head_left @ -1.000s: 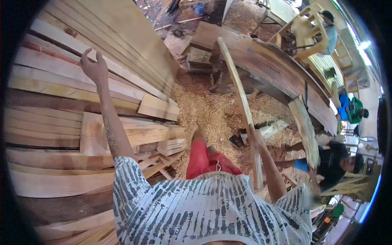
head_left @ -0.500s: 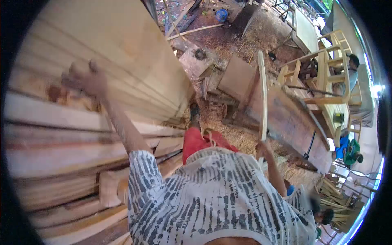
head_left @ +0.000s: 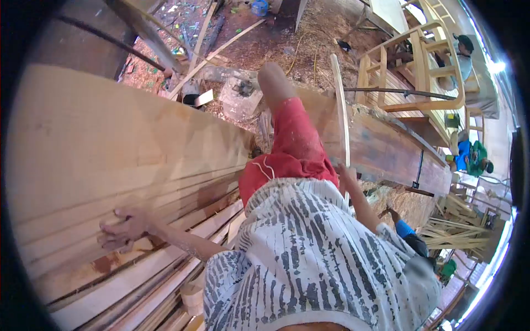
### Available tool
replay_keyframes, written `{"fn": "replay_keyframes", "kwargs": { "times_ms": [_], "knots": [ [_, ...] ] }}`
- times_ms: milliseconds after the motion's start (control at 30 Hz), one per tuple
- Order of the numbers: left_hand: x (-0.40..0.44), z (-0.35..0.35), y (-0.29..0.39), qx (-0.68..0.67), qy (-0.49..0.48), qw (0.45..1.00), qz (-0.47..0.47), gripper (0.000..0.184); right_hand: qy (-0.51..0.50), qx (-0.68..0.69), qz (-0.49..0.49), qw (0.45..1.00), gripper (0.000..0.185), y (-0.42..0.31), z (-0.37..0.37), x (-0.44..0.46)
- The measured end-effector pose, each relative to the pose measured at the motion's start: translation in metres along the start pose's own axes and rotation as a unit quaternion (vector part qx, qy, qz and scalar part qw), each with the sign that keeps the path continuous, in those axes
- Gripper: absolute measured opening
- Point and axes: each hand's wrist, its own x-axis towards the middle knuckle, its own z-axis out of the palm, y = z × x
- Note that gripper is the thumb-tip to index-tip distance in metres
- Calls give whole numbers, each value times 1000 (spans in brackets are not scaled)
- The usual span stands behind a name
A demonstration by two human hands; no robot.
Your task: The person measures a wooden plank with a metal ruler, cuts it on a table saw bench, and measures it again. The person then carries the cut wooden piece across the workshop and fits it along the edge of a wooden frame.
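Observation:
My left hand (head_left: 126, 228) has its fingers spread over the near edge of a stack of wide wooden boards (head_left: 110, 138). Whether its fingertips press on the wood I cannot tell. On my other side, my right hand (head_left: 346, 176) is closed round a long, thin wooden strip (head_left: 341, 105), near the strip's lower end. The strip points away from me, its far end beside a worn wooden bench (head_left: 386, 146). Part of the right hand's fingers is hidden.
Below my left arm lie long planks (head_left: 149, 287). My raised knee (head_left: 274, 83) is ahead of me, over ground strewn with shavings. A pale wooden frame (head_left: 419, 71) stands at the right, with a person (head_left: 462, 60) behind it. Another person in green (head_left: 477, 157) is farther right.
The view has turned. My left hand now sits lower in view, at the board edge. One knee has come up and forward. The strip remains in my right hand.

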Motion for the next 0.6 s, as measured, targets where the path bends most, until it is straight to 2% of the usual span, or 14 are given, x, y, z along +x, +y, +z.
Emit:
{"fn": "replay_keyframes", "kwargs": {
  "times_ms": [67,133,167,200,233,300,400,467,533,600],
  "knots": [
    [-9,-13,-19,19,4,1000,-20,63,-29,54,4,998,30,-11,8,21],
    [-17,-23,-44,-49,-18,998,-42,57,-46,91,2,995,29,-16,10,41],
    [-16,-40,-40,109,-30,993,-36,49,-48,99,-1,994,29,-18,9,49],
    [-23,-40,-53,112,-30,993,-31,49,-49,100,-8,994,28,-16,8,56],
    [-30,-28,-73,-54,51,992,-103,46,-49,101,-15,994,28,-15,7,63],
    [-22,-1,-79,-72,68,990,-103,45,-52,105,-39,992,28,-17,0,75],
    [-14,27,-81,-121,105,981,-112,44,-45,4,-66,997,28,-19,-11,80],
    [-10,15,-82,-111,100,982,-111,43,-103,70,-79,989,29,-30,-20,65],
    [18,-4,-90,-90,102,987,-88,43,-120,40,-91,988,33,-25,-15,88],
    [40,-28,-92,-77,99,989,-74,43,16,-157,-162,974,38,-40,-20,78]
  ]
}}
